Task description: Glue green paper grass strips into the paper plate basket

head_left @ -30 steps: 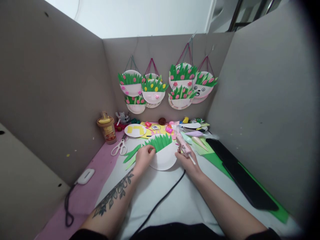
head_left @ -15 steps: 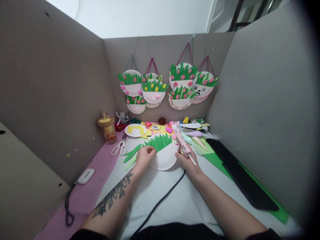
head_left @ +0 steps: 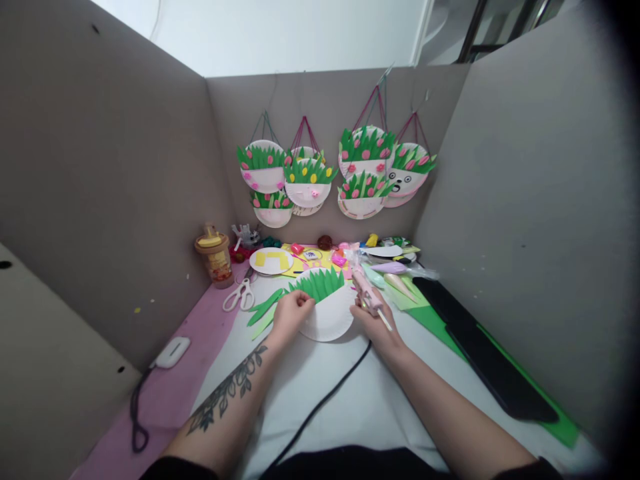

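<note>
Pink glue gun [head_left: 368, 292] in right hand [head_left: 376, 328], and pinching narrow at the plate [head_left: 331, 323] with left hand [head_left: 292, 313], seemingly to steady it.

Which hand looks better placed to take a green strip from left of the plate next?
Probably the left hand: it is nearer the green strips, while the right hand holds the pink glue gun.

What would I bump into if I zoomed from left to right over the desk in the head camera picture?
Small white box → lidded cup → white-handled scissors → loose green paper leaves → white paper plate → pink glue gun → long black panel.
</note>
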A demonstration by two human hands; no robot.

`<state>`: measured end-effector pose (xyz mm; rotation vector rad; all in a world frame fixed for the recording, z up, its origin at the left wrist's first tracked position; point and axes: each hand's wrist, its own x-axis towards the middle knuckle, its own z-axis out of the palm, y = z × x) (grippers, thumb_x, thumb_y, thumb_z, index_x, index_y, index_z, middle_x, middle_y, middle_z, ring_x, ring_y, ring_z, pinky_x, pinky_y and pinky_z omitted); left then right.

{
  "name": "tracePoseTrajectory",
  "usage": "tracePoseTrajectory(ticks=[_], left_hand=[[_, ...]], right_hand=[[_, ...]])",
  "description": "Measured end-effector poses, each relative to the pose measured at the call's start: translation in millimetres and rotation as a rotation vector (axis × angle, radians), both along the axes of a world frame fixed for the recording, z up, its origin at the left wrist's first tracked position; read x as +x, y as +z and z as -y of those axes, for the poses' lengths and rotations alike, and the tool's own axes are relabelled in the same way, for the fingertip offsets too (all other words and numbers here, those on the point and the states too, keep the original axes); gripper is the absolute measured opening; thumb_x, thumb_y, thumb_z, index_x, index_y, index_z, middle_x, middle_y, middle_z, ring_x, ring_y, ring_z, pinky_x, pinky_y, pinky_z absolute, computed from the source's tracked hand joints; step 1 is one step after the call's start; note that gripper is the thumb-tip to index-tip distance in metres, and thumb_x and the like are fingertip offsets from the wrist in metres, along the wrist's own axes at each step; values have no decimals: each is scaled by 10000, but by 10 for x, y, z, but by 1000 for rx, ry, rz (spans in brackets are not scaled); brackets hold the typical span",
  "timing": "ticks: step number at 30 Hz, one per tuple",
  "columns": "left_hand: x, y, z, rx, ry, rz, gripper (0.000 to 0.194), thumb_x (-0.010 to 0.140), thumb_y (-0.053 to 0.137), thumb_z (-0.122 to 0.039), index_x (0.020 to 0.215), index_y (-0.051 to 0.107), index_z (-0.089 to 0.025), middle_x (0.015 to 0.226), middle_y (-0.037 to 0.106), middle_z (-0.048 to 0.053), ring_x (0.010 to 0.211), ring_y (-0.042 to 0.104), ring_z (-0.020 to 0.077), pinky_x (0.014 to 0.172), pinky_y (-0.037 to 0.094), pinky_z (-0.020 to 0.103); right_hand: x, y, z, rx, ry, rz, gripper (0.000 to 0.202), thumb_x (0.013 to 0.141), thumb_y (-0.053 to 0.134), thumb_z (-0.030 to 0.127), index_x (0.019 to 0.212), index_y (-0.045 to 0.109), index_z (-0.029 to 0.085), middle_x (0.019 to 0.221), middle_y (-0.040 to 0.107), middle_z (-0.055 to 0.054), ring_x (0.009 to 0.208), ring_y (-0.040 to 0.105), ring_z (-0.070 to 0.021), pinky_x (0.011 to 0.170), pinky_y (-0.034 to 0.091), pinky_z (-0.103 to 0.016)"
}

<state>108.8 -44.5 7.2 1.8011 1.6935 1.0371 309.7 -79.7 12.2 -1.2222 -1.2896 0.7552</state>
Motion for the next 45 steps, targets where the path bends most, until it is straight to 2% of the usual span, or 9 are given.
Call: tracePoseTrajectory(ticks=[5,9,13,28,32,36,40,42,45], left_hand=[[31,78,94,97,-4,-129,183,756,519,-278,797,674,-190,663,647,1,626,557,137,555,339,230],[34,106,138,172,-106,-200,254,783,492,-228,899,718,-225,878,709,28,788,607,160,679,398,241],[17,90,135,137,-147,-250,277,786,484,-225,885,742,-245,924,720,33,833,625,181,714,409,256],[-8,-15,-5,-69,-141,-53,275,723,498,-301,805,734,-185,751,709,20,661,592,170,525,353,225],[-14,61,15,61,-72,107,277,743,520,-337,806,730,-167,668,666,20,617,548,149,557,370,226],[-198,189,-6,275,73,331,300,763,538,-384,833,699,-141,573,563,-10,542,454,113,527,339,214],[-613,218,-175,357,276,429,305,757,538,-380,878,664,-130,694,603,7,593,476,112,537,337,206],[-820,183,-274,248,307,335,279,753,526,-369,821,651,-129,650,588,1,573,472,115,515,319,209],[-993,106,-355,-11,203,-20,185,726,542,-304,705,635,-146,597,587,1,578,500,136,521,318,222]], right_hand=[[-9,13,11,14,-3,-14,297,656,612,282,935,546,203,754,529,11,697,501,-169,651,407,-277],[0,-3,-3,12,-2,-2,270,656,620,292,896,536,199,746,534,8,684,499,-169,638,402,-276],[12,-22,-17,7,1,-8,231,660,628,288,849,527,202,752,544,12,679,503,-163,635,393,-273],[37,-36,5,99,75,12,185,726,609,263,881,526,205,789,518,17,708,483,-153,657,380,-270],[44,-122,-55,52,27,-77,320,699,643,270,1001,555,216,803,564,23,724,523,-154,676,406,-271],[80,-278,-179,36,-70,-202,334,651,683,262,965,588,201,795,605,18,713,558,-150,672,430,-267],[130,-395,-309,-25,-157,-327,276,611,711,265,859,630,176,736,631,11,650,580,-141,599,442,-246],[147,-415,-354,-77,-190,-418,223,576,723,259,756,624,172,621,601,31,550,553,-123,509,412,-227],[161,-416,-386,-116,-206,-505,181,552,723,245,665,596,180,510,535,60,463,501,-99,435,358,-209]])
